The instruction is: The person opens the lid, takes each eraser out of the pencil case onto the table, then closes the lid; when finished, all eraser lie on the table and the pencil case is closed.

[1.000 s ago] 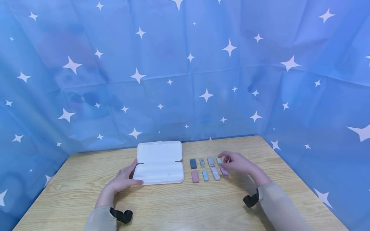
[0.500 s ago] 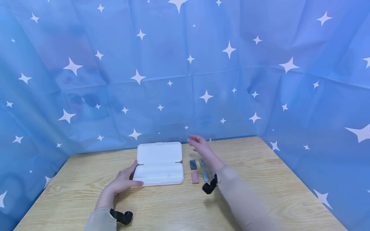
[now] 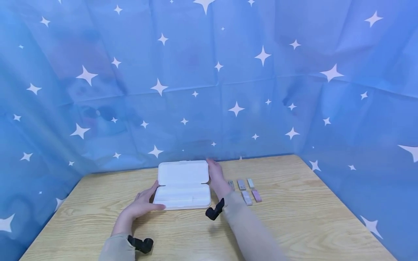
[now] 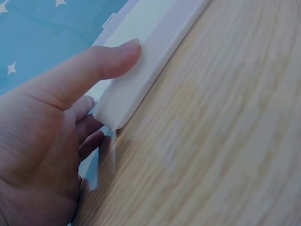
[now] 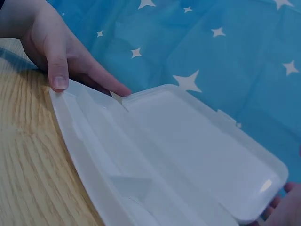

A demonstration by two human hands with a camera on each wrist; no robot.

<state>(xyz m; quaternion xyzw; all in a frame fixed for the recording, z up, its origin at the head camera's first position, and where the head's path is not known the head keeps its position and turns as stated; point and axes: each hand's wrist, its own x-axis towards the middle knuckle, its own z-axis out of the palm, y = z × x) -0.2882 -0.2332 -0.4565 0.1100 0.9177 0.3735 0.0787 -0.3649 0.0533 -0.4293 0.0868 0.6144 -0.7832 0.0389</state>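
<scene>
A white plastic pencil case [image 3: 181, 197] lies unfolded on the table, its lid [image 3: 183, 172] laid back toward the curtain. My left hand [image 3: 142, 206] grips the near tray's left end; in the left wrist view the thumb [image 4: 117, 61] presses on the rim and the other fingers sit behind and below. Beside the lid's right end is my right hand [image 3: 217, 177], fingers reaching along its edge. The right wrist view shows fingertips [image 5: 275, 205] at the lid's corner, partly hidden by it. Inside the tray a small divider [image 5: 131, 183] shows.
Right of my forearm lie several small blocks that look like erasers, among them a purple one [image 3: 256, 196], a grey one [image 3: 241, 185] and a pale blue one [image 3: 250, 183]. My right arm hides others. A blue starry curtain [image 3: 192, 119] stands behind the wooden table [image 3: 310, 203].
My right hand has swung left from over the small blocks, past the table's back, to the lid's right edge. The left hand keeps its hold on the case.
</scene>
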